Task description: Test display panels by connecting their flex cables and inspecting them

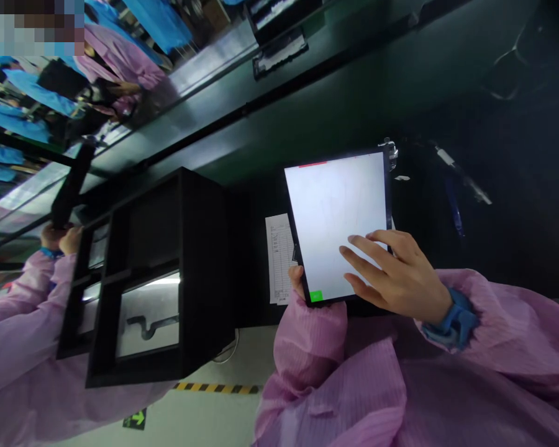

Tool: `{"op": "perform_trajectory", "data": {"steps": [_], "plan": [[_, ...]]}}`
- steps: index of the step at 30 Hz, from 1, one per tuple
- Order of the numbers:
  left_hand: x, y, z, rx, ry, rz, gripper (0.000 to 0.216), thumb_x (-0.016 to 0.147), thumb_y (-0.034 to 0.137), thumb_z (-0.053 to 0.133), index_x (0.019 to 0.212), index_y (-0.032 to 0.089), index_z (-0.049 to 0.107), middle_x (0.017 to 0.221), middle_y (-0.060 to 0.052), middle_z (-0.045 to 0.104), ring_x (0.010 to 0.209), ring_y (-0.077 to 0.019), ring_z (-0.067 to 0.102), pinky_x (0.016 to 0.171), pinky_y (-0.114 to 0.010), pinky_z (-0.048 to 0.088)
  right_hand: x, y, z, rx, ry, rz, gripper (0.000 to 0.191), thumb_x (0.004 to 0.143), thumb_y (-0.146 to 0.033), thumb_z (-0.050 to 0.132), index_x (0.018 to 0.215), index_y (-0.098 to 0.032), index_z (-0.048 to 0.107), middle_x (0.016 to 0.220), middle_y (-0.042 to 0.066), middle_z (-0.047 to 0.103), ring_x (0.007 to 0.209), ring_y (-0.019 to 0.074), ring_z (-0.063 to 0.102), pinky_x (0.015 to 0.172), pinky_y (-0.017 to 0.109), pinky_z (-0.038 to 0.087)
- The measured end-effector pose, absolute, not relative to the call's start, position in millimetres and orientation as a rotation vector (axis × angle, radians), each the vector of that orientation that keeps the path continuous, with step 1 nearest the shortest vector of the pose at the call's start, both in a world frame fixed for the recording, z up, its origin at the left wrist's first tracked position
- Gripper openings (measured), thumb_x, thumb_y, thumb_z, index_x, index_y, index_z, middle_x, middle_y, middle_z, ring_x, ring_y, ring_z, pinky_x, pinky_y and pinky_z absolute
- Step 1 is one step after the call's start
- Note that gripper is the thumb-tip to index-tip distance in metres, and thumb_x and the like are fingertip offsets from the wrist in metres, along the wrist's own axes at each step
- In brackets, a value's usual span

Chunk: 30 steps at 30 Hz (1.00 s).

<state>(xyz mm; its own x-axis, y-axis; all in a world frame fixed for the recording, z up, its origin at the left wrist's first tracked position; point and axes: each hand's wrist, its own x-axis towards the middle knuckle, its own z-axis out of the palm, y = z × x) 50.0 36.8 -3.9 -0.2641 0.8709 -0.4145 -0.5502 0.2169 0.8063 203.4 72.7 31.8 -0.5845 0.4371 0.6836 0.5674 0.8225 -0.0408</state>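
A tablet [335,211] with a lit, nearly white screen is tilted in front of me. Its screen shows a red strip along the top edge and a green square in the lower left corner. My left hand [297,280] grips the tablet at its lower left edge, with most of the hand hidden beneath it. Over the lower right of the screen, my right hand [395,273] has its fingers spread; whether the fingertips touch the glass I cannot tell. A printed paper sheet [278,254] lies partly under the tablet.
A black compartment rack [205,261] stands on the left. Beyond the tablet are a clear-and-white slim tool [461,174], a blue pen-like item [454,208] and a small metal piece [390,152]. A co-worker's hands [61,239] hold something dark at far left.
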Motion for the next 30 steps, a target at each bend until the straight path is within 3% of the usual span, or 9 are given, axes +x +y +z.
{"op": "perform_trajectory", "data": {"steps": [3, 6, 9, 13, 17, 23, 26, 30], "plan": [[49.2, 35.5, -9.7, 0.248, 1.063, 1.510, 0.070, 0.065, 0.073, 0.061, 0.118, 0.027, 0.067, 0.127, -0.008, 0.069, 0.125, -0.0392, 0.057, 0.092, -0.047, 0.057, 214.1, 74.3, 39.3, -0.790, -2.306, -0.160, 0.023, 0.097, -0.032, 0.060, 0.109, -0.015, 0.070, 0.116, 0.012, 0.069, 0.103, 0.0272, 0.059, 0.082, 0.043, 0.051], [47.1, 33.4, -22.0, 0.170, 0.984, 1.594, 0.065, 0.065, 0.064, 0.063, 0.120, 0.030, 0.066, 0.125, -0.005, 0.071, 0.114, -0.0336, 0.065, 0.076, -0.038, 0.060, 227.9, 93.9, 59.2, -0.949, -2.135, -0.126, 0.028, 0.095, -0.030, 0.061, 0.119, -0.015, 0.066, 0.113, 0.014, 0.068, 0.101, 0.0295, 0.061, 0.088, 0.049, 0.050], [44.3, 31.3, -31.5, 0.162, 0.922, 1.619, 0.064, 0.064, 0.062, 0.065, 0.121, 0.034, 0.066, 0.122, -0.002, 0.072, 0.094, -0.0274, 0.070, 0.067, -0.035, 0.059, 238.5, 127.6, 80.6, -1.336, -2.052, -0.092, 0.040, 0.098, -0.033, 0.054, 0.129, -0.009, 0.062, 0.119, 0.019, 0.064, 0.112, 0.0369, 0.057, 0.094, 0.054, 0.048], [43.7, 29.3, -30.1, 0.188, 0.840, 1.609, 0.058, 0.064, 0.058, 0.067, 0.117, 0.034, 0.068, 0.115, -0.001, 0.074, 0.093, -0.0274, 0.068, 0.076, -0.039, 0.060, 240.6, 163.4, 88.0, -1.544, -2.096, 0.064, 0.020, 0.096, -0.030, 0.058, 0.103, -0.017, 0.072, 0.106, 0.013, 0.068, 0.104, 0.0334, 0.061, 0.091, 0.051, 0.050], [46.6, 28.2, -23.9, 0.238, 0.884, 1.559, 0.058, 0.066, 0.063, 0.067, 0.117, 0.037, 0.067, 0.113, -0.002, 0.073, 0.103, -0.0302, 0.067, 0.082, -0.043, 0.059, 238.0, 164.1, 80.8, -1.503, -2.076, 0.009, 0.015, 0.094, -0.027, 0.058, 0.083, -0.024, 0.067, 0.092, 0.010, 0.068, 0.091, 0.0300, 0.061, 0.081, 0.048, 0.051], [41.8, 32.5, -31.5, 0.251, 0.985, 1.546, 0.064, 0.069, 0.072, 0.063, 0.121, 0.035, 0.065, 0.109, -0.005, 0.073, 0.111, -0.0339, 0.066, 0.085, -0.045, 0.058, 244.6, 135.1, 81.5, -1.022, -2.169, 0.026, 0.016, 0.099, -0.025, 0.054, 0.087, -0.023, 0.064, 0.091, 0.006, 0.065, 0.084, 0.0225, 0.059, 0.075, 0.041, 0.052], [39.8, 35.0, -33.3, 0.219, 1.004, 1.528, 0.068, 0.066, 0.072, 0.064, 0.122, 0.033, 0.065, 0.106, -0.005, 0.074, 0.107, -0.0346, 0.067, 0.080, -0.045, 0.059, 254.8, 123.1, 80.0, -0.772, -2.281, 0.245, 0.019, 0.101, -0.029, 0.053, 0.088, -0.023, 0.066, 0.095, 0.004, 0.066, 0.083, 0.0193, 0.059, 0.070, 0.035, 0.053], [44.7, 34.9, -26.9, 0.114, 0.935, 1.618, 0.057, 0.069, 0.061, 0.067, 0.118, 0.031, 0.068, 0.103, -0.003, 0.076, 0.093, -0.0273, 0.070, 0.078, -0.038, 0.059, 275.2, 108.5, 77.2, -0.628, -2.392, 0.787, 0.021, 0.100, -0.033, 0.054, 0.089, -0.026, 0.071, 0.101, 0.003, 0.068, 0.090, 0.0186, 0.063, 0.069, 0.031, 0.055]]}}
